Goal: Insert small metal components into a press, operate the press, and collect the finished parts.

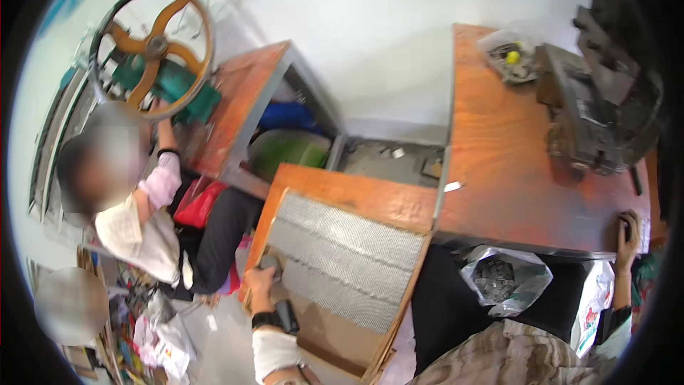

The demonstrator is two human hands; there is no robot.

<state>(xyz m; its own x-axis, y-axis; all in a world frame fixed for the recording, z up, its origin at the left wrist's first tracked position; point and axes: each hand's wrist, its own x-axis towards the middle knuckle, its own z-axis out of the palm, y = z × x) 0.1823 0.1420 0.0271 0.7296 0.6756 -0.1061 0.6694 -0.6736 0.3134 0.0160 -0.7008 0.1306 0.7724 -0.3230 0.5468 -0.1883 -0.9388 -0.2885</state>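
Observation:
My left hand [259, 282] is at the left side of a shallow wooden tray [342, 184]. Its fingers are closed around a small grey piece [271, 265] whose kind I cannot make out. Tight rows of small silvery metal parts [342, 249] cover most of the tray, leaving brown board bare at the near end. Beside my left wrist a dark object [286, 316] lies over the tray. My right hand [627, 244] is at the right edge of the orange-brown table [499, 142], fingers curled; anything inside them is hidden.
A dark machine [598, 114] stands on the table near a clear container [509, 57] of small parts. On my lap rests a plastic bag [507, 281] of metal pieces. At left, another person [139, 235] sits by a large handwheel [155, 46]. A green stool [288, 150] stands beyond the tray.

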